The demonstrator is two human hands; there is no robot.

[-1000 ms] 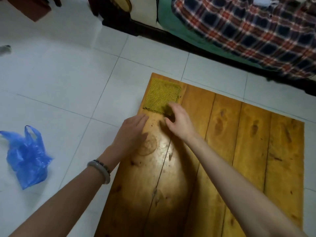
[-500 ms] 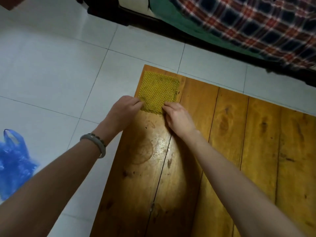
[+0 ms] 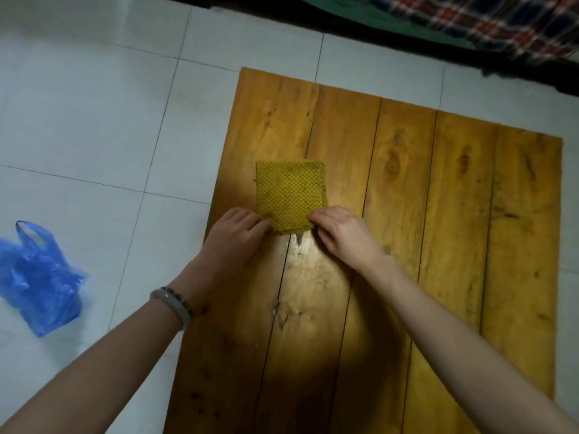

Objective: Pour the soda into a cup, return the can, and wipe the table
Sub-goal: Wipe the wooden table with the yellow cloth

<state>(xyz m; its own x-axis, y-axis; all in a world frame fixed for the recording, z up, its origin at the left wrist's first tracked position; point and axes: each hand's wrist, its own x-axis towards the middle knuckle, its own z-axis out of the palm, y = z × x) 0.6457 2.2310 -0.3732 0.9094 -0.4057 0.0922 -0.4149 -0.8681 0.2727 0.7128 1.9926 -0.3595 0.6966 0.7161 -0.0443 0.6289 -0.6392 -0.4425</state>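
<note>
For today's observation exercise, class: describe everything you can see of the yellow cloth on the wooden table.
The yellow cloth is a roughly square piece with a woven, mesh-like texture and darker patches. It lies flat on the wooden table, toward its left side. The left hand grips its near left corner, the right hand its near right corner.

Both arms out, hands side by side, apart.
Left arm enters from 7 o'clock, bracelet (image 3: 173, 306) at the wrist; left hand (image 3: 235, 234) knuckles up, fingers curled onto the cloth (image 3: 289, 195) at its 7 o'clock corner. Right arm enters from 5 o'clock; right hand (image 3: 342, 234) pinches the 5 o'clock corner.
</note>
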